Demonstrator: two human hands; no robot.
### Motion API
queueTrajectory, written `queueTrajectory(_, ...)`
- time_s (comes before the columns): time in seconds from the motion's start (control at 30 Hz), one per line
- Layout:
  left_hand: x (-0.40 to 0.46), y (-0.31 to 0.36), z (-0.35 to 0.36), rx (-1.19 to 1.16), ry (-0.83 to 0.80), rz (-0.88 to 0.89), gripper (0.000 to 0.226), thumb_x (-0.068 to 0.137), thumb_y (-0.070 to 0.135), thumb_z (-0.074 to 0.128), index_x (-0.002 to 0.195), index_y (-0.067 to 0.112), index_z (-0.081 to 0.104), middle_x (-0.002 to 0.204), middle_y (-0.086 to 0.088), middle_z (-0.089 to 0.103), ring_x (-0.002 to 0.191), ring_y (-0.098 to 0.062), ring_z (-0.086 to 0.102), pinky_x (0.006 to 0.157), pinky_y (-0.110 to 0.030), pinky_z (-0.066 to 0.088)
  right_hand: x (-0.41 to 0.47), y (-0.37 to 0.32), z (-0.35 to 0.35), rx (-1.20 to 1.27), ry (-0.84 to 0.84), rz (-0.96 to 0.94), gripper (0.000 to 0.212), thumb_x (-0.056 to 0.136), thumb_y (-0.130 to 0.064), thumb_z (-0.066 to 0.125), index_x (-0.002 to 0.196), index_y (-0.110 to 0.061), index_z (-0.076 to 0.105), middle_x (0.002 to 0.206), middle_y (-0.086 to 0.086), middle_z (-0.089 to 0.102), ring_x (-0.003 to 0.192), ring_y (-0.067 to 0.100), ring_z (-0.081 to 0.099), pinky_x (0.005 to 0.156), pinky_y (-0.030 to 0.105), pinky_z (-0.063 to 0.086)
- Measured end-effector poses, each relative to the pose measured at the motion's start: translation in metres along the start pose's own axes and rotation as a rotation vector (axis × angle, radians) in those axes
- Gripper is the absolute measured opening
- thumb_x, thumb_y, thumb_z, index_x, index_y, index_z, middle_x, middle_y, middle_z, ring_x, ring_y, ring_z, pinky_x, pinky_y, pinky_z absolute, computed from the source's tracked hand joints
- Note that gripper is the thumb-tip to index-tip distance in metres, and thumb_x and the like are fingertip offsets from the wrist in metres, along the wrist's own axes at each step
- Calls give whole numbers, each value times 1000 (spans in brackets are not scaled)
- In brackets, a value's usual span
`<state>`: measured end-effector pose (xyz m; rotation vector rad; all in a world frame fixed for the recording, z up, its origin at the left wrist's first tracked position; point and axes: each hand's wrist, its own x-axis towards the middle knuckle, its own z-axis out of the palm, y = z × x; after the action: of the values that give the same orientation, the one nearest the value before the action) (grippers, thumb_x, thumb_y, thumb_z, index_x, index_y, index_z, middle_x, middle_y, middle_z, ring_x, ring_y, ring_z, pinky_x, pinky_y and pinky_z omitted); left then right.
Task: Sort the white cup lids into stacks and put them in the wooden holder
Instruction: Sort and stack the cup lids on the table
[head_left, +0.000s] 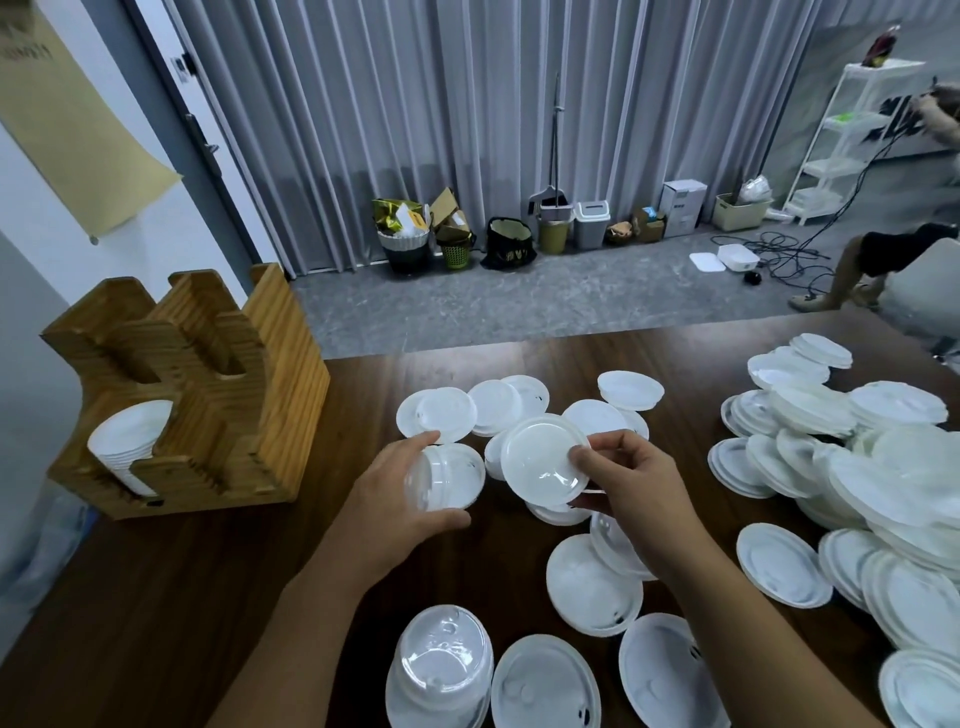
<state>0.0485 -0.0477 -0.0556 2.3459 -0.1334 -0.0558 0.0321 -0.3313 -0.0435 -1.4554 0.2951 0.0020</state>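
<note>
My left hand (402, 491) grips a short stack of white lids (454, 478) on its side above the dark wooden table (156, 597). Just right of it, my right hand (631, 480) pinches a single white lid (543, 460) by its rim, tilted toward me, close to the stack but apart from it. The wooden holder (249, 395) stands at the left of the table, with a stack of lids (130, 439) lying in its front left slot; its other slots look empty. Loose lids (498, 405) lie scattered behind my hands.
A big heap of lids (857, 457) covers the table's right side. A taller stack (441, 670) and several single lids (592, 584) lie near the front edge. Beyond the table are bins (589, 223), a white shelf unit (852, 135) and a person's legs (852, 270).
</note>
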Motion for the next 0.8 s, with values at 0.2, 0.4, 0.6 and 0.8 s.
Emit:
queueTrajectory(0.2, -13, 16, -10, -734, 151, -99, 47, 78, 23, 69, 118, 47, 75, 116, 9, 78, 110, -17, 74, 83, -34, 63, 3, 1, 5, -6, -3, -6, 11, 98, -15, 79, 105, -9, 74, 95, 6, 81, 90, 22, 82, 67, 32, 66)
queueTrajectory(0.4, -16, 29, -8, -949, 160, -222, 43, 97, -2, 67, 113, 35, 82, 110, 2, 81, 100, -18, 77, 77, -34, 65, 4, 4, 14, -68, -9, -28, 10, 98, -17, 79, 104, -12, 75, 94, 1, 82, 89, 18, 82, 71, 36, 68)
queueTrajectory(0.6, -6, 43, 4, -822, 176, -193, 23, 92, 16, 85, 109, 30, 80, 108, 7, 82, 103, -12, 77, 83, -30, 65, 3, 4, 19, -27, -86, -33, 13, 98, -16, 80, 110, -14, 75, 94, 5, 82, 89, 22, 83, 71, 36, 68)
queueTrajectory(0.8, 3, 43, 9, -773, 168, -304, 32, 88, 21, 87, 114, 22, 68, 104, 2, 81, 99, -21, 77, 67, -26, 58, 1, 0, 15, -37, -113, -75, 21, 98, -20, 80, 118, -24, 75, 93, 3, 81, 90, 21, 82, 70, 27, 66)
